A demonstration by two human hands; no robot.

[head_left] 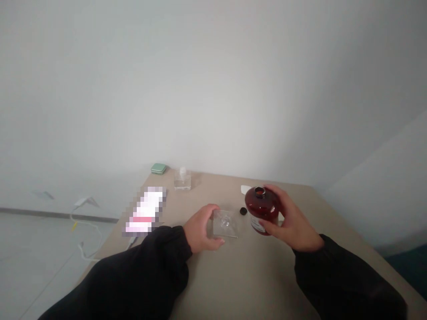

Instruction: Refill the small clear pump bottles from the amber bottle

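Note:
My left hand (202,229) is wrapped round the left side of a clear square glass bottle (230,227), thumb in front and fingers behind. The round neck of this bottle faces up and has no cap on it. In my right hand (293,222) is a dark amber bottle (262,205) with a white label and an uncapped mouth. It is held beside the clear bottle, slightly tilted toward it, and the two are apart. A small black cap (243,211) lies on the table between and behind the bottles.
On the beige table (213,284), a second clear square bottle (183,182) with a white top stands near the wall. Left of it sits a green case (158,168). A blurred-out lit screen (147,211) is at the left edge. A white piece (246,190) lies behind the amber bottle.

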